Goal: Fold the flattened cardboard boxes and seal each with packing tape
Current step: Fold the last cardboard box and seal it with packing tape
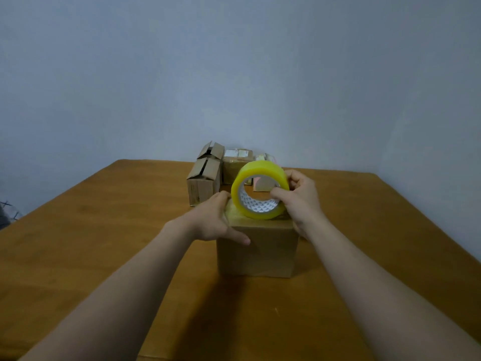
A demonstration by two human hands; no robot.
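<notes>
A small folded cardboard box [260, 252] stands on the wooden table [104, 243] in front of me. A yellow roll of packing tape [256, 178] stands on edge on the box's top. My right hand [299, 199] grips the roll, thumb inside the core and fingers over its rim. My left hand [217, 220] rests on the box's top left edge, fingers flat along the top and thumb down on the front face. A pale strip of tape lies on the top between my left fingers and the roll.
Several other small cardboard boxes [204, 175] stand at the table's far edge by the grey wall, some with flaps up, some taped shut [236, 160]. A dark object [6, 212] shows at the far left beyond the table.
</notes>
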